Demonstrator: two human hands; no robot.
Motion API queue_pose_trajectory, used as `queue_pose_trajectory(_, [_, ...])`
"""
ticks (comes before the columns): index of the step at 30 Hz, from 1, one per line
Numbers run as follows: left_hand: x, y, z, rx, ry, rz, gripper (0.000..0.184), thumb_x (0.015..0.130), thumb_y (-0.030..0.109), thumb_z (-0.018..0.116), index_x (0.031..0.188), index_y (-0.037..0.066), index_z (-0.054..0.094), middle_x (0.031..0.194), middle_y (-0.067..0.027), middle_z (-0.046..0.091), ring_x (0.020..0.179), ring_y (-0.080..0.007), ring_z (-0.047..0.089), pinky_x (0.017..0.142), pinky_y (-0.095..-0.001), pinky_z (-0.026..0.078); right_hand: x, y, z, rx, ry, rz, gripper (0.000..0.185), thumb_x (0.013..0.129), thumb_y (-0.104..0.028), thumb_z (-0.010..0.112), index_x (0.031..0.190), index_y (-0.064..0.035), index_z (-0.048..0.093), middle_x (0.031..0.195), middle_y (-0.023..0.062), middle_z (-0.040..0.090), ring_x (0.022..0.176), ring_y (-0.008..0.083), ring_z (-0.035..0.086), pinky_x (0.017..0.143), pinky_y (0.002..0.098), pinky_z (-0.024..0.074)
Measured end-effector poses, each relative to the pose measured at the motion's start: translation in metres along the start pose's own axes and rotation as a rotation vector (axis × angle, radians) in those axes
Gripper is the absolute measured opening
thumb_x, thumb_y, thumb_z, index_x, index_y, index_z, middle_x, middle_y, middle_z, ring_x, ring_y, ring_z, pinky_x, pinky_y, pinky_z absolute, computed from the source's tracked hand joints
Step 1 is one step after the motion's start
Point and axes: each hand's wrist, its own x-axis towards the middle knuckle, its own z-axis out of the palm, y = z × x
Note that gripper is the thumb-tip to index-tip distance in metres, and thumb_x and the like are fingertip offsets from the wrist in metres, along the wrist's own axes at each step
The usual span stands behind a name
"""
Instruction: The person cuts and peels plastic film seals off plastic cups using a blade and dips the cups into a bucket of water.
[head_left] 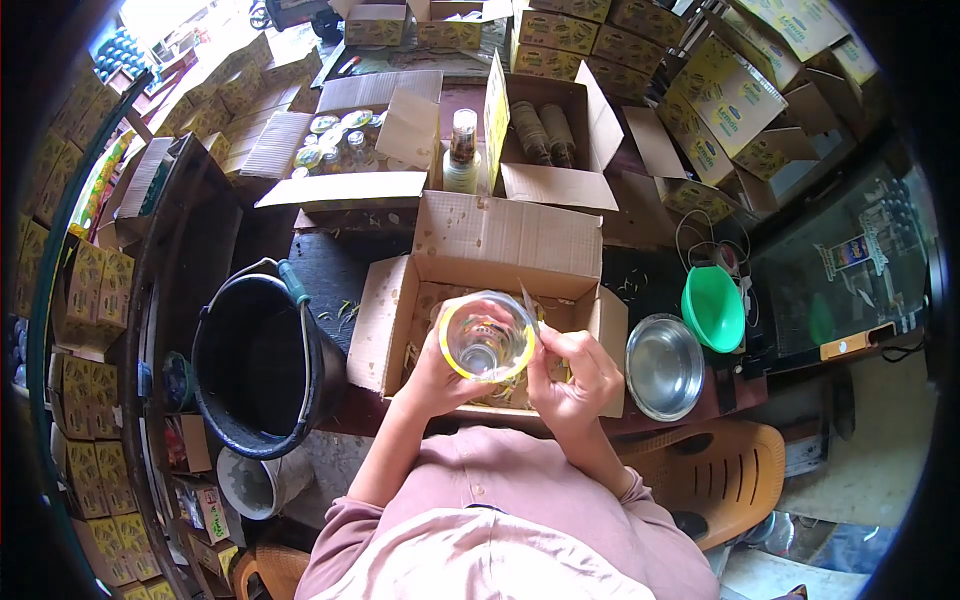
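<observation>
My left hand is wrapped round the side of a clear plastic cup with a yellow rim, its mouth facing up toward me. Close to the cup's right edge, my right hand is closed in a pinch. A thin, pointed, blade-like strip rises from those fingertips; its kind is unclear. Both hands are above an open cardboard box, which has yellowish scraps inside. The cup and hands hide much of the box's interior.
A black bucket stands left, a metal bowl and green bowl right. Behind are a bottle, a box of clear jars and a box with wrapped bottles. An orange plastic chair is at lower right.
</observation>
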Motion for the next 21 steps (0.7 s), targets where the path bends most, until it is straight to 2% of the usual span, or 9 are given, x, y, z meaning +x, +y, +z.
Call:
queue_pose_trajectory(5, [-0.0013,0.0009,-0.0001,-0.039,-0.024,-0.007,0.068,0.061,0.008,0.076,0.117,0.003,0.038,0.11,-0.011,0.05,0.101,-0.0192,0.052,0.086,-0.0318,0.045,0.0047,-0.0019,-0.0032,0.103,-0.023,0.09,0.017,0.065,0.005,0.066,0.081,-0.0013,0.062,0.067,0.0083,0.059,0.056,0.0165,0.058,0.05,0.0246,0.0458])
queue_pose_trajectory(12, [-0.0023,0.0028,-0.0031,0.019,-0.071,0.002,0.07,0.061,0.009,0.077,0.118,0.004,0.039,0.11,-0.0105,0.05,0.101,-0.0193,0.053,0.088,-0.0324,0.044,0.0009,0.0,-0.0031,0.105,-0.022,0.083,0.016,0.065,0.005,0.067,0.079,-0.0011,0.063,0.067,0.0084,0.059,0.057,0.017,0.059,0.05,0.0242,0.0463])
queue_pose_trajectory(18, [-0.0036,0.0047,-0.0055,-0.096,-0.099,-0.088,0.071,0.059,0.01,0.079,0.118,0.004,0.04,0.112,-0.0087,0.046,0.104,-0.0188,0.05,0.09,-0.0333,0.043,0.0025,0.0002,-0.0057,0.15,-0.049,0.102,0.017,0.064,0.005,0.067,0.079,-0.0012,0.063,0.066,0.0086,0.059,0.057,0.0173,0.059,0.05,0.0247,0.0462])
queue_pose_trajectory(21, [-0.0007,0.0073,-0.0068,-0.112,-0.179,-0.079,0.071,0.058,0.011,0.079,0.118,0.004,0.041,0.111,-0.0081,0.046,0.106,-0.0185,0.049,0.089,-0.0329,0.043,0.0022,0.0002,-0.0068,0.157,-0.056,0.111,0.016,0.065,0.005,0.067,0.079,-0.0012,0.063,0.066,0.0087,0.059,0.057,0.0173,0.059,0.05,0.0251,0.046])
